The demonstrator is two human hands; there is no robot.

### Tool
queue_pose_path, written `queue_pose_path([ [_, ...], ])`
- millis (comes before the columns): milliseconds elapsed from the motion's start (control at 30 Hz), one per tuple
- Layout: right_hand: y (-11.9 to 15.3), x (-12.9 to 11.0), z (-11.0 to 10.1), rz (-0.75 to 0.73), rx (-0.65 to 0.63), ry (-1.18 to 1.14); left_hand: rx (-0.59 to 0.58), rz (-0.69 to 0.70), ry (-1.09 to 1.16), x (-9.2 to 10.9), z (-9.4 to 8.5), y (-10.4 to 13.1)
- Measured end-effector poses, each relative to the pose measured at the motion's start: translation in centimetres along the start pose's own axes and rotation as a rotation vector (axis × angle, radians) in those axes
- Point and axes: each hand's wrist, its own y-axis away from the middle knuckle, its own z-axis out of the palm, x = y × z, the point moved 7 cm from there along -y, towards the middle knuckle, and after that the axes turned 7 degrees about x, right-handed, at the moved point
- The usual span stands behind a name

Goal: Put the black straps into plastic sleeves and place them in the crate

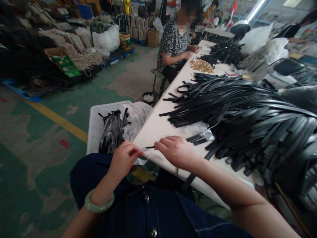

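At the near corner of the table, my left hand (124, 158) pinches a thin whitish plastic sleeve (141, 161) between thumb and fingers. My right hand (175, 151) is closed on a narrow black strap (150, 147), whose end points left toward the sleeve. The strap's tip is close to the sleeve's mouth; whether it is inside I cannot tell. Beyond my right hand, a large heap of flat black straps (237, 105) covers much of the table. Left of the table stands a white bin (92, 132) with plastic-wrapped black straps (111, 129) in it.
The white table (170, 94) runs away from me. A seated person (170, 43) works on its far left side, near a pile of gold-coloured metal pieces (201, 65). A stool (158, 74) and a small black bucket (149, 98) stand on the floor. Loaded blue pallets (22, 91) are farther left.
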Motion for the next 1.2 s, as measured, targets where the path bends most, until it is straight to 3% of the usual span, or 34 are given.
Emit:
queue_pose_path([
  [233,0.0,-0.5,0.9,-0.015,-0.093,0.047,-0.054,0.174,0.035,1.8,1.0,-0.3],
  [367,0.0,-1.3,1.7,-0.050,-0.139,0.007,-0.149,0.233,0.061,2.4,2.1,-0.3],
  [600,2.0,3.4,3.7,0.159,-0.289,0.030,-0.280,0.074,-0.112,0.2,2.6,-0.2],
  [767,1.9,1.2,3.6,0.046,-0.307,-0.037,-0.424,0.199,-0.208,2.8,5.0,0.3],
  [833,2.2,0.8,3.0,0.026,-0.310,-0.058,-0.434,0.241,-0.273,3.1,4.3,0.8],
  [1000,3.0,1.9,1.5,0.140,-0.294,-0.036,-0.345,0.237,-0.454,1.8,0.9,1.6],
  [1200,2.6,-0.6,1.4,0.011,-0.285,-0.101,-0.415,0.370,-0.431,3.5,3.5,2.7],
])
